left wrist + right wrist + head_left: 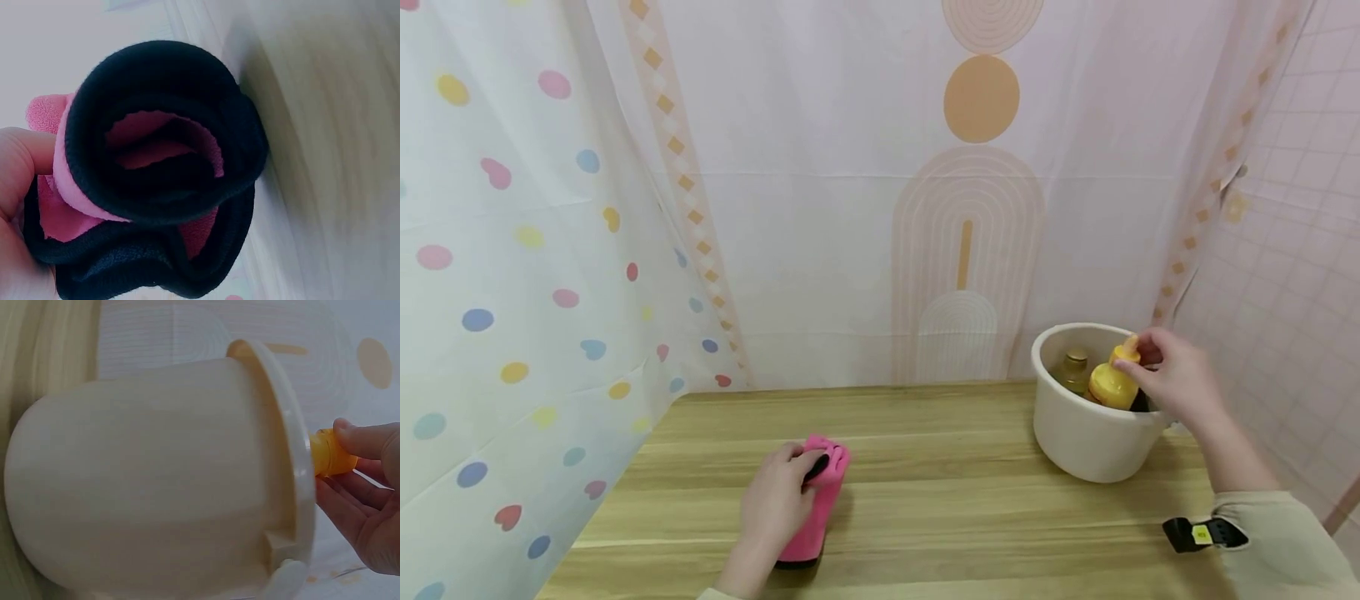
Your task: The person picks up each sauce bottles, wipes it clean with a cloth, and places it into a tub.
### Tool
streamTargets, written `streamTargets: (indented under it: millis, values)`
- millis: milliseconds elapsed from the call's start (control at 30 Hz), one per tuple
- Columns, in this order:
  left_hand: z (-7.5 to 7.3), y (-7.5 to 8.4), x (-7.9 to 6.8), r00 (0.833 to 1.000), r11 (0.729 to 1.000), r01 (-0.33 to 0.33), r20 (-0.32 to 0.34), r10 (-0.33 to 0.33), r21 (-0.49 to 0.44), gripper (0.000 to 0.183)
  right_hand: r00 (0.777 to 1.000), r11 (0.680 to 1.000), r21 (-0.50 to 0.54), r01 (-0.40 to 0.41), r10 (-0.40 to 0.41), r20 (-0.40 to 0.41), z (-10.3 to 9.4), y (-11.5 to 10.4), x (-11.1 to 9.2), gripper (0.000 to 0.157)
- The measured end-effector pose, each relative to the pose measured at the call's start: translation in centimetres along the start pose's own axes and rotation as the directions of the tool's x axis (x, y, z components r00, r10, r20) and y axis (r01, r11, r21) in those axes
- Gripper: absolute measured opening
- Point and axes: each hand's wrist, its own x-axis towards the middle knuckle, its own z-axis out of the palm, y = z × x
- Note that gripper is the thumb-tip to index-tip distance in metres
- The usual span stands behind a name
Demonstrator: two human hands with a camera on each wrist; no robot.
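My left hand [777, 500] grips a rolled pink cloth with black edging [820, 508] low over the wooden table. In the left wrist view the end of the pink cloth [140, 212] shows its loose coils and black border. At the right, my right hand [1176, 375] reaches over the rim of a cream bucket [1093, 446]. Its thumb and fingers pinch the orange-yellow top of a yellow bottle [1112, 385], whose lower part is hidden inside. From the right wrist view, only the bottle's top [331, 453] shows past the rim.
Beside the yellow bottle, an olive-coloured bottle [1072, 372] stands in the bucket, with something dark near the right side. The wooden table [940, 500] meets a patterned curtain [820, 250] at the back. A dotted curtain [512, 333] hangs on the left.
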Motion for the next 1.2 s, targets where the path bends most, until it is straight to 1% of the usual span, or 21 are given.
streamTargets:
  millis: [133, 233, 333, 500, 800, 1000, 1200]
  values:
    - [-0.1, -0.3, -0.1, 1.0, 1.0, -0.003, -0.005, 0.003, 0.002, 0.041, 0.999, 1.0, -0.014, 0.009, -0.009, 0.033, 0.8, 0.4, 0.0, 0.029]
    - [-0.1, -0.5, -0.2, 1.0, 1.0, 0.001, 0.0, -0.001, 0.004, 0.041, 0.997, 1.0, -0.022, 0.003, -0.001, 0.081, 1.2, 0.7, 0.1, 0.03]
    - [-0.2, -0.6, -0.3, 1.0, 1.0, 0.011, 0.013, -0.011, 0.004, 0.041, 0.992, 0.999, -0.053, -0.005, 0.011, 0.126, 1.5, 0.9, 0.2, 0.03]
    - [-0.4, -0.8, -0.4, 0.999, 1.0, 0.029, 0.03, -0.03, 0.011, 0.042, 0.987, 0.994, -0.107, 0.006, 0.011, 0.163, 2.0, 1.4, 0.5, 0.032]
    - [-0.4, -1.2, -0.4, 0.998, 0.999, 0.042, 0.043, -0.043, 0.018, 0.042, 0.962, 0.992, -0.123, 0.03, 0.004, 0.271, 2.2, 1.8, 1.0, 0.035]
    - [-0.3, -1.3, -0.5, 0.998, 0.999, 0.042, 0.049, -0.043, 0.018, 0.04, 0.947, 0.992, -0.12, 0.047, -0.006, 0.321, 2.4, 1.7, 1.2, 0.021]
    - [-0.5, -1.1, -0.6, 0.999, 0.999, 0.034, 0.042, -0.035, 0.024, 0.04, 0.936, 0.993, -0.114, 0.041, 0.002, 0.352, 2.7, 1.8, 1.2, 0.021]
